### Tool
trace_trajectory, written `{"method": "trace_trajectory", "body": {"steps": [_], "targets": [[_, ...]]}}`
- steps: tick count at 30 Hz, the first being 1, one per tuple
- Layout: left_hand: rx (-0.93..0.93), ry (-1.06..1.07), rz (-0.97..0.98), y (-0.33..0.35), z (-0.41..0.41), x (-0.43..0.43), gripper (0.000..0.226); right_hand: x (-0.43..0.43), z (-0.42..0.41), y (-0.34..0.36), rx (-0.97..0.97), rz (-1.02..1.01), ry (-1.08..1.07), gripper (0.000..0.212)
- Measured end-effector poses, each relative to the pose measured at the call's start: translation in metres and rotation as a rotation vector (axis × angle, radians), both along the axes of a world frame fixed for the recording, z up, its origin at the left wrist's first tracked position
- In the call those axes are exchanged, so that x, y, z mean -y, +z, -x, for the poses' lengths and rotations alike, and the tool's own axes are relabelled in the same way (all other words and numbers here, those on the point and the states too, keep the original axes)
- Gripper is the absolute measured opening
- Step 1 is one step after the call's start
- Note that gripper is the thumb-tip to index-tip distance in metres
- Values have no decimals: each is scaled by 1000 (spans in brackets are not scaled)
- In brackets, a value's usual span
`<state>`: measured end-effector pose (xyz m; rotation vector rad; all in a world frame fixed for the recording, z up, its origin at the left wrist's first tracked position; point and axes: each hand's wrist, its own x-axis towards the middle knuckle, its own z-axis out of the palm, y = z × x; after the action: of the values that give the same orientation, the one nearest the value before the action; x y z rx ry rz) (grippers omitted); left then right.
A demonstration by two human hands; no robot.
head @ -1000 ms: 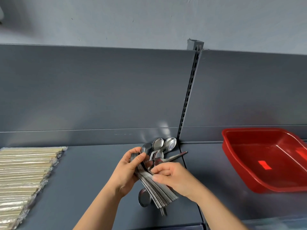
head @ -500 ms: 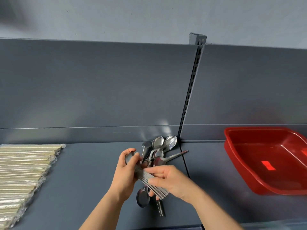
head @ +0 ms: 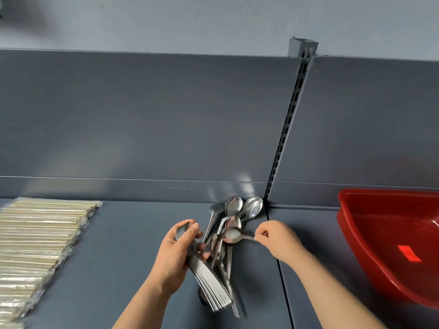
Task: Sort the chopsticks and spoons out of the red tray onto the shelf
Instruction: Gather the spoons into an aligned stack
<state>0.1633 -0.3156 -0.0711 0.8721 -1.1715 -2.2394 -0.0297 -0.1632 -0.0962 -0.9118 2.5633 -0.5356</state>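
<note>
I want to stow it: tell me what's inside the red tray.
The red tray shows only bare red floor with a bright reflection; nothing lies on the part in view. Its right end runs out of frame, so that part cannot be seen.

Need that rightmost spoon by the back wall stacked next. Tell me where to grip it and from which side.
Pinch the rightmost spoon across its bowl, coming from the right and above. Its handle runs down-left under the other loose spoons, and the back panel stands just behind, so that side looks freest.
</note>
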Motion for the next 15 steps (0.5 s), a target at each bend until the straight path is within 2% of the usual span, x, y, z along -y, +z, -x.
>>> {"method": "trace_trajectory", "body": {"steps": [4, 9, 15], "targets": [[14, -47, 25, 2, 3, -5, 30, -7, -17, 16, 247, 138, -38, 23], [27, -75, 33, 2, 4, -12, 49, -10, -52, 35, 472, 321, -58, 21], [36, -105, 60, 3, 2, -11, 48, 3, -89, 34, 673, 351, -41, 19]]}}
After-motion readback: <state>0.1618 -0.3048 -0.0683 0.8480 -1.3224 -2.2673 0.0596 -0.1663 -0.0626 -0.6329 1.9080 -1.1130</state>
